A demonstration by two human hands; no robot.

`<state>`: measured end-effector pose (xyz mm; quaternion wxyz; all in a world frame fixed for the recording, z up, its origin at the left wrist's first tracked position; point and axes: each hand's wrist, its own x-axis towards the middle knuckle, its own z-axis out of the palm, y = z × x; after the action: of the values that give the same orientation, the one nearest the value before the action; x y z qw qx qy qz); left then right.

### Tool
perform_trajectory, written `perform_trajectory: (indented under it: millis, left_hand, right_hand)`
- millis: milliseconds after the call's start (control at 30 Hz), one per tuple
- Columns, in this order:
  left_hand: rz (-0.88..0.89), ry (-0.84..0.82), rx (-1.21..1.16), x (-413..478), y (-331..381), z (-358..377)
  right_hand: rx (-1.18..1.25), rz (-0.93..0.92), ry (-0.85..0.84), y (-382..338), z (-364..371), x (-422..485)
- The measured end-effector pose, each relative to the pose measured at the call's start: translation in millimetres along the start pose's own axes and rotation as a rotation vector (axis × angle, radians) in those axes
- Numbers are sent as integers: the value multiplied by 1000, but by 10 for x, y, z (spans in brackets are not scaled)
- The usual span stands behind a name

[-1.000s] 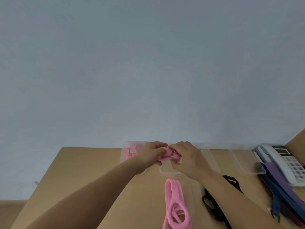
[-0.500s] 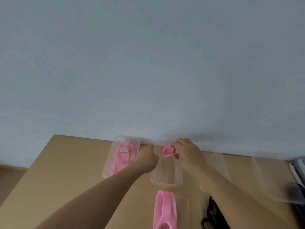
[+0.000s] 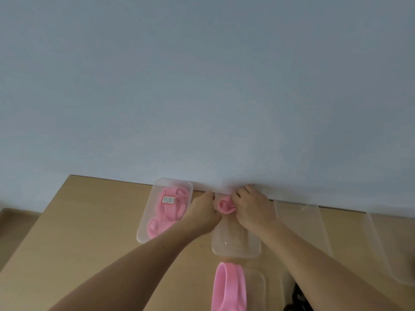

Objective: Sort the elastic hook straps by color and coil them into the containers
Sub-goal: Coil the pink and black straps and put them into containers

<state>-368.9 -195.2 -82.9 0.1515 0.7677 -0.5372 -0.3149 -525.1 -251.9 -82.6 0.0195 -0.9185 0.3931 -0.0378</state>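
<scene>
Over the clear container [image 3: 235, 253], a pink strap [image 3: 224, 205] is pinched in curled fingers of left hand [image 3: 202, 213] and right hand [image 3: 253, 209] (likely so that its coil is held tight)

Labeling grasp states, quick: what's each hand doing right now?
Left hand: closed, pinching the coiled pink strap.
Right hand: closed, gripping the same strap.

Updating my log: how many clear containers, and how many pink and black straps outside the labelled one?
Clear containers: 5
Pink straps: 2, the coiled pink strap and the loose pink strap
Black strap, partly out of frame: 1
Total: 8
</scene>
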Motion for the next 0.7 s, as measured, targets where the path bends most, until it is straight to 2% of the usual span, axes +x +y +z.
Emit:
perform_trajectory:
  millis: [67,133,233,333,467,567,700]
  left_hand:
    - [9,-10,17,-14,22,6]
    - [109,28,160,-31,57,24]
    - [467,184,492,-57,128,34]
    - [701,221,634,-26,109,56]
    - [706,218,655,49,52,54]
    - [692,246,684,91,56,65]
    - [680,295,672,90,75,77]
  right_hand:
    - [-43,3,45,-17,34,-1]
    - [-45,16,73,20,77,-27]
    - [-45,82,76,76,87,-94]
    - [-25,140,36,75,64,-121]
    - [8,179,1,72,72,-111]
    - [41,178,48,85,78,-167]
    - [-42,108,156,103,140,-293]
